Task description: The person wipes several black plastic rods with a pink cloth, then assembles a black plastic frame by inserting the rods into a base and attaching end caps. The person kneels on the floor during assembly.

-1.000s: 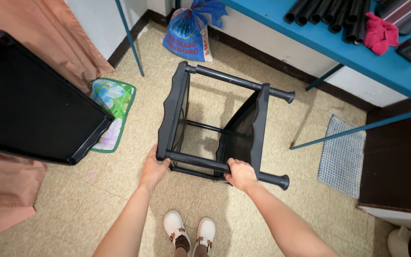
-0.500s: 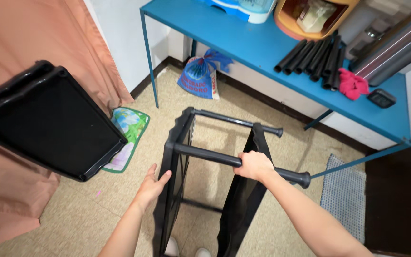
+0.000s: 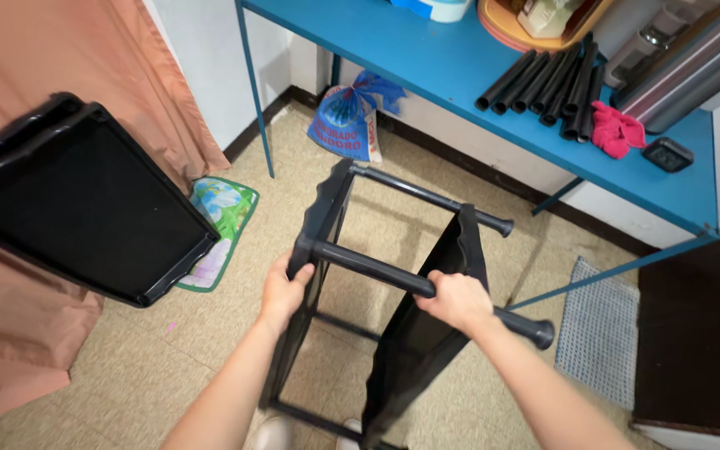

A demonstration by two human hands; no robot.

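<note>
Black plastic shelf frame (image 3: 377, 325) stands on the tiled floor (image 3: 127, 375), partly put together: two black side panels upright, joined by round black tubes. Left hand (image 3: 283, 292) wraps the top corner of the left panel (image 3: 314, 250), fingers closed on its edge where the near tube plugs in. Right hand (image 3: 458, 302) is closed around the near top tube (image 3: 377, 271), just in front of the right panel (image 3: 427, 333); the tube end sticks out past the hand toward the right with a cap on it. A second top tube (image 3: 431, 198) runs across the far side, also through both panels. Lower cross tubes show near the floor between the panels. Judging by how it stands, the frame skeleton looks mostly joined, but no shelf tray sits on it yet. A black tray (image 3: 85, 208) leans at the left against an orange curtain (image 3: 35, 67), apart from the frame. More black tubes (image 3: 543, 83) lie in a bundle on the blue counter (image 3: 460, 58), beside a red cloth (image 3: 614, 129) and a small dark box (image 3: 667, 154), so parts look unused. Blue plastic bag (image 3: 347, 121) on the floor under the counter, colourful mat (image 3: 220, 221) by the curtain, grey mat (image 3: 602, 333) at right. Shoe tips are barely visible at the bottom edge. Can't tell if the tube joints are fully seated.
</note>
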